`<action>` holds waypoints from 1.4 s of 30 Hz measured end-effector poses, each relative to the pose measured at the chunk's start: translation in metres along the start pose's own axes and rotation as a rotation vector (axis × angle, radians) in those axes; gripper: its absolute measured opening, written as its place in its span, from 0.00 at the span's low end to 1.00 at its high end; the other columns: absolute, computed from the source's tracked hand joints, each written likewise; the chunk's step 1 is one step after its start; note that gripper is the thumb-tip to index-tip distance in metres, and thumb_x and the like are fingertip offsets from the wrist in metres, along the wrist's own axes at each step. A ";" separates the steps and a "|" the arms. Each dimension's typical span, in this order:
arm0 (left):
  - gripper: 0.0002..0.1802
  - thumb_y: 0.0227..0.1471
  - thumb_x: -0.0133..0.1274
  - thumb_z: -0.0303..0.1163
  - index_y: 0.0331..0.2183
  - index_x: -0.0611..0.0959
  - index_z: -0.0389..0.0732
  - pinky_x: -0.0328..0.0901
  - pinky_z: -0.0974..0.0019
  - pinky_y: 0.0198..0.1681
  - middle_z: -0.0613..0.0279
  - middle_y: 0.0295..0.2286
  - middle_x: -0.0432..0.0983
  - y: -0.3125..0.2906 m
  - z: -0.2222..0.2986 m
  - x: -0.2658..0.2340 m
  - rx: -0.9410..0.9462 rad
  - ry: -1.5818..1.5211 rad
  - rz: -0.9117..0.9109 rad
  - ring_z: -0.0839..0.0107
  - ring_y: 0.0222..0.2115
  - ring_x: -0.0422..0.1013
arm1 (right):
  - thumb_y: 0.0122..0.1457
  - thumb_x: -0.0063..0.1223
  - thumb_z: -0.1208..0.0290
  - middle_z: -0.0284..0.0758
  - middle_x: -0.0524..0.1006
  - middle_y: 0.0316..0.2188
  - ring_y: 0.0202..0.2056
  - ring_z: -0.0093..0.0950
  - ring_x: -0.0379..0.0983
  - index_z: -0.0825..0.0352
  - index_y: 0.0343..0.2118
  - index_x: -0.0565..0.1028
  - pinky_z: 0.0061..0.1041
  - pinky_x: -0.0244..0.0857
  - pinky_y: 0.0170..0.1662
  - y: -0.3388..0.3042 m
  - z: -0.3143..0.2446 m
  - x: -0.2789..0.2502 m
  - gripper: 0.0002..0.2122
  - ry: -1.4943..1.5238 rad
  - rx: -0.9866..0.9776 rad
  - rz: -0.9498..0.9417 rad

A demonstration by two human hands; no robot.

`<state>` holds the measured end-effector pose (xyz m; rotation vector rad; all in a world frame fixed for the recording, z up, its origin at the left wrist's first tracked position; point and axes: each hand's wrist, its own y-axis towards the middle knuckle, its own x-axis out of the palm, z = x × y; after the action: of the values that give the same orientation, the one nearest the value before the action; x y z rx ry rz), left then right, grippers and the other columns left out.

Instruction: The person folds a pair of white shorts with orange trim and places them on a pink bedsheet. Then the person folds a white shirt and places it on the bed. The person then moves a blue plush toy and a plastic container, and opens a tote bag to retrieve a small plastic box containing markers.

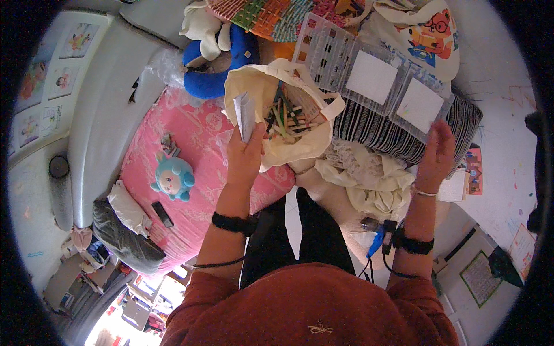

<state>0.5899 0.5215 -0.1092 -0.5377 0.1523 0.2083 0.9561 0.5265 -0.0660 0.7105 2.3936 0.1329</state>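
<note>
My left hand (247,151) grips a folded white paper (245,112) at the left rim of a cream cloth tote bag (314,147). Inside the bag's wide mouth lie several coloured pencils (283,118). My right hand (440,153) is at the lower right of the clear plastic cases, its fingers stretched upward and apparently holding nothing. Beside those fingertips lies a clear case with a white square panel (421,105); whether they touch it I cannot tell. A similar case (372,76) and a compartmented clear box (324,49) lie further up and left.
A black-and-white striped cushion (369,124) lies under the cases. Crumpled cream cloth (369,187) is below it. On the pink bedding (202,138) are a blue plush toy (173,177) and a dark phone-like object (163,214). A blue neck pillow (199,83) sits behind.
</note>
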 end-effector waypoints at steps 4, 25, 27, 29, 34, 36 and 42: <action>0.14 0.56 0.50 0.37 0.28 0.79 0.35 0.59 0.71 0.25 0.62 0.21 0.73 0.001 -0.004 0.002 -0.041 -0.072 0.020 0.77 0.20 0.64 | 0.61 0.47 0.78 0.36 0.76 0.39 0.40 0.26 0.75 0.71 0.44 0.72 0.23 0.67 0.46 -0.031 -0.069 0.055 0.09 0.278 0.027 -0.406; 0.08 0.54 0.49 0.27 0.37 0.76 0.38 0.67 0.63 0.30 0.50 0.27 0.77 -0.002 -0.040 -0.007 0.226 0.191 -0.028 0.63 0.27 0.75 | 0.52 0.49 0.68 0.36 0.77 0.28 0.35 0.37 0.75 0.60 0.30 0.76 0.40 0.66 0.40 -0.107 -0.082 0.155 0.06 -0.536 -0.441 -1.490; 0.08 0.54 0.49 0.27 0.37 0.77 0.38 0.67 0.63 0.31 0.49 0.27 0.76 0.004 -0.045 -0.007 0.174 0.215 -0.019 0.62 0.28 0.75 | 0.52 0.49 0.68 0.36 0.77 0.29 0.34 0.37 0.75 0.60 0.31 0.76 0.41 0.65 0.40 -0.108 -0.081 0.158 0.06 -0.543 -0.472 -1.478; 0.08 0.54 0.49 0.28 0.38 0.77 0.38 0.66 0.64 0.32 0.50 0.27 0.77 0.008 -0.047 -0.010 0.149 0.245 0.022 0.63 0.29 0.75 | 0.51 0.50 0.69 0.37 0.77 0.33 0.34 0.37 0.75 0.61 0.31 0.76 0.40 0.66 0.39 -0.112 -0.081 0.160 0.06 -0.553 -0.513 -1.439; 0.10 0.54 0.50 0.28 0.40 0.78 0.37 0.67 0.66 0.36 0.58 0.30 0.79 0.006 -0.048 -0.015 -0.003 0.074 0.029 0.69 0.33 0.75 | 0.50 0.51 0.71 0.38 0.72 0.47 0.32 0.38 0.75 0.63 0.27 0.76 0.37 0.68 0.37 -0.118 -0.083 0.156 0.04 -0.489 -0.457 -1.337; 0.11 0.54 0.50 0.27 0.40 0.78 0.35 0.67 0.66 0.39 0.59 0.31 0.78 0.006 -0.047 -0.013 -0.143 -0.249 -0.081 0.70 0.36 0.74 | 0.49 0.52 0.72 0.38 0.69 0.50 0.31 0.38 0.75 0.64 0.25 0.76 0.35 0.68 0.36 -0.119 -0.084 0.155 0.03 -0.466 -0.499 -1.362; 0.11 0.54 0.51 0.27 0.40 0.77 0.33 0.68 0.67 0.42 0.56 0.35 0.77 0.006 -0.046 -0.013 -0.181 -0.446 -0.044 0.68 0.38 0.74 | 0.47 0.54 0.75 0.37 0.71 0.50 0.32 0.40 0.74 0.64 0.25 0.76 0.38 0.67 0.36 -0.123 -0.085 0.155 0.02 -0.195 -0.519 -1.304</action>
<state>0.5720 0.5008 -0.1489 -0.6603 -0.3149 0.2955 0.7464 0.5095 -0.1151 -1.0295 2.0379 0.1056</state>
